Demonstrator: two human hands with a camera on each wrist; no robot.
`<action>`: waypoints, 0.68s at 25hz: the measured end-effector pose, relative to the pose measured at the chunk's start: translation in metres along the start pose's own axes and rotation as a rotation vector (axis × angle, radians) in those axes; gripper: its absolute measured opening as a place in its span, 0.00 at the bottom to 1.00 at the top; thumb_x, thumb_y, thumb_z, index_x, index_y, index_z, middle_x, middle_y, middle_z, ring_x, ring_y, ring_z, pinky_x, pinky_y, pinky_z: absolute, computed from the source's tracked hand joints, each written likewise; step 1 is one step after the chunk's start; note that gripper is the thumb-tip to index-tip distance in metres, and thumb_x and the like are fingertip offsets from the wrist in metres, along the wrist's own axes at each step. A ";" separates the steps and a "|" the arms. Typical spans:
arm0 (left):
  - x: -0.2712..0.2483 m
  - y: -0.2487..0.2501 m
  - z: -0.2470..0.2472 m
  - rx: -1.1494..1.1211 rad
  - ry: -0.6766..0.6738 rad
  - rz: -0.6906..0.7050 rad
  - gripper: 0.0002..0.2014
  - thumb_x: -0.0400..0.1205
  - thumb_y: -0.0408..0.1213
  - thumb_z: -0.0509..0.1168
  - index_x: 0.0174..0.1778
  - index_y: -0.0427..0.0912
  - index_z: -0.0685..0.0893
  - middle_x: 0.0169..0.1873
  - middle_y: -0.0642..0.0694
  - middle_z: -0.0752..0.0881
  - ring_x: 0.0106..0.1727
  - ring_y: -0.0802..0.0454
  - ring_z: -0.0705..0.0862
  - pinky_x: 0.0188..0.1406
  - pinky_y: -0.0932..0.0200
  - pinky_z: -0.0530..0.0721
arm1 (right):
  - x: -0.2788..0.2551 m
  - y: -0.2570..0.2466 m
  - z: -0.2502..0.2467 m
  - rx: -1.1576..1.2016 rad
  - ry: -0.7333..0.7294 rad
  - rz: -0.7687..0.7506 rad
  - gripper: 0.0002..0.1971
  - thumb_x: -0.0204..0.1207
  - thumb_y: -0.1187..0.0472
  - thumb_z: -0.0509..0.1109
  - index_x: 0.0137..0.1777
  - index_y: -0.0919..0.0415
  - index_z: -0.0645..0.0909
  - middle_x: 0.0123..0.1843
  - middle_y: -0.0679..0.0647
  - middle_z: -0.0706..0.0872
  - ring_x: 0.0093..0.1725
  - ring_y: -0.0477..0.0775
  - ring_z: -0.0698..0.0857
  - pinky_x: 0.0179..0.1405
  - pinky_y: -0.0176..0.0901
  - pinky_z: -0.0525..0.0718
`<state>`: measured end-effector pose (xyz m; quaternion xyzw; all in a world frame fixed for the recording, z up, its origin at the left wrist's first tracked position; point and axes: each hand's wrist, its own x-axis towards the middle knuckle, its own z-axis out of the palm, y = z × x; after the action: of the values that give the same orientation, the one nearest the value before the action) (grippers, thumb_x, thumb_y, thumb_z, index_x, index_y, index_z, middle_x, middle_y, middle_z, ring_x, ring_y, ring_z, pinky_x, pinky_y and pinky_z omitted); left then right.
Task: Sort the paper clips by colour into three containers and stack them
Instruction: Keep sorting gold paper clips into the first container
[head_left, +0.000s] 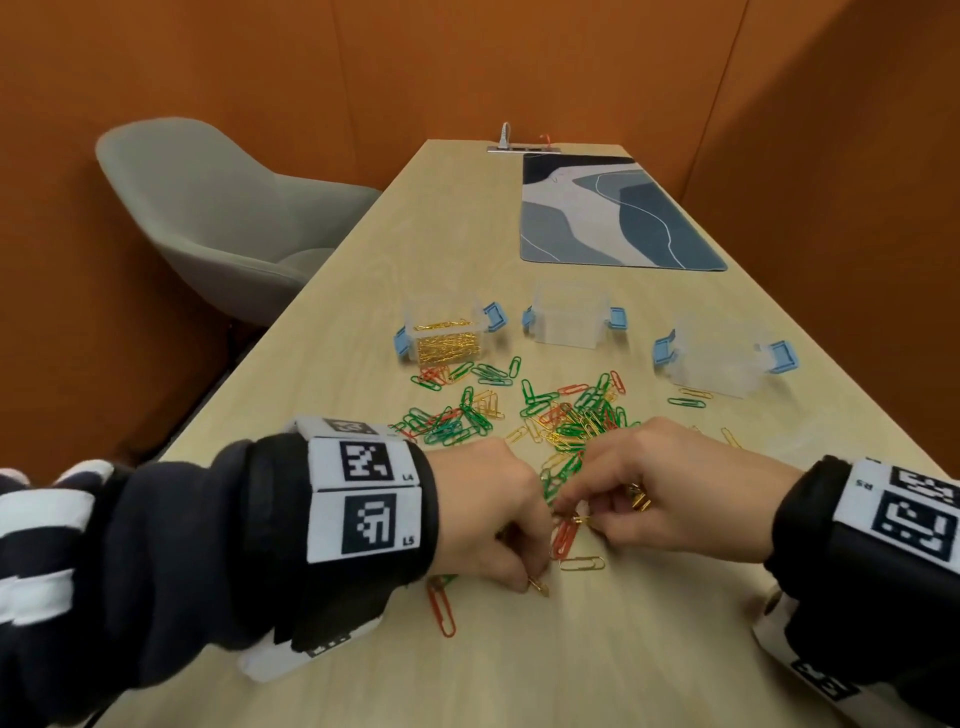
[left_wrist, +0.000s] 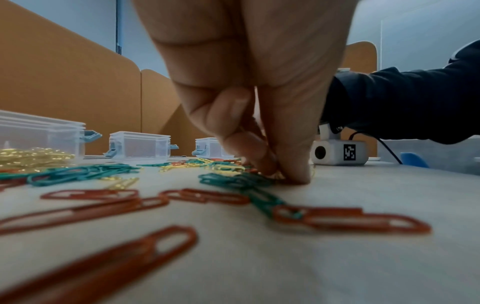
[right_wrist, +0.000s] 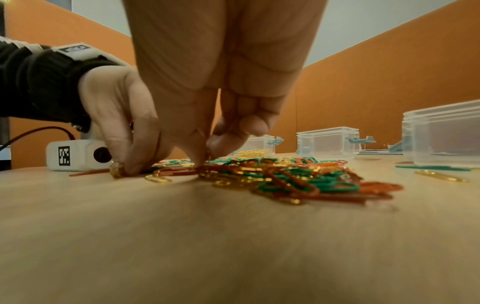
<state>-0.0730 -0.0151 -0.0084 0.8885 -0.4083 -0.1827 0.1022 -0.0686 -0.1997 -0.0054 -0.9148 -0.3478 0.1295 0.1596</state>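
Green, orange and gold paper clips (head_left: 571, 415) lie scattered mid-table. Behind them stand three clear containers with blue latches: the left one (head_left: 447, 332) holds gold clips, while the middle one (head_left: 571, 317) and the right one (head_left: 722, 358) look empty. My left hand (head_left: 535, 571) is at the pile's near edge, fingers curled down, pinching gold clips (head_left: 538, 586) against the table. My right hand (head_left: 582, 519) faces it. It keeps gold clips (head_left: 638, 500) tucked in its curled fingers and pinches another at the fingertips. Both wrist views show the left hand (left_wrist: 280, 174) and right hand (right_wrist: 205, 158) with fingertips down on the clips.
A loose gold clip (head_left: 582, 564) and an orange clip (head_left: 441, 608) lie near the hands. A blue-grey desk mat (head_left: 613, 213) covers the far right of the table. A grey chair (head_left: 208, 208) stands to the left. Orange walls enclose the table.
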 end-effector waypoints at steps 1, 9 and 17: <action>-0.002 0.000 0.002 0.009 0.001 -0.010 0.08 0.78 0.41 0.68 0.49 0.45 0.89 0.40 0.52 0.81 0.35 0.61 0.71 0.34 0.78 0.67 | 0.001 0.001 0.000 -0.020 0.012 0.008 0.17 0.74 0.62 0.67 0.59 0.44 0.85 0.38 0.42 0.77 0.35 0.39 0.75 0.40 0.26 0.71; -0.019 -0.018 -0.010 -0.415 0.204 -0.236 0.03 0.73 0.39 0.74 0.38 0.48 0.86 0.25 0.58 0.82 0.25 0.66 0.78 0.30 0.76 0.74 | -0.002 0.001 0.000 0.064 0.066 0.004 0.08 0.75 0.58 0.69 0.50 0.48 0.88 0.37 0.39 0.78 0.38 0.42 0.78 0.39 0.27 0.75; -0.017 -0.046 -0.023 -1.416 0.024 -0.418 0.05 0.75 0.36 0.64 0.39 0.38 0.84 0.26 0.48 0.78 0.23 0.58 0.77 0.15 0.70 0.75 | 0.004 0.002 0.001 -0.123 0.022 0.068 0.10 0.79 0.57 0.64 0.55 0.49 0.85 0.50 0.44 0.82 0.47 0.42 0.78 0.51 0.33 0.78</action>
<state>-0.0417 0.0287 0.0016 0.6708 -0.0136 -0.4086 0.6188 -0.0645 -0.1984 -0.0078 -0.9355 -0.3219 0.1033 0.1024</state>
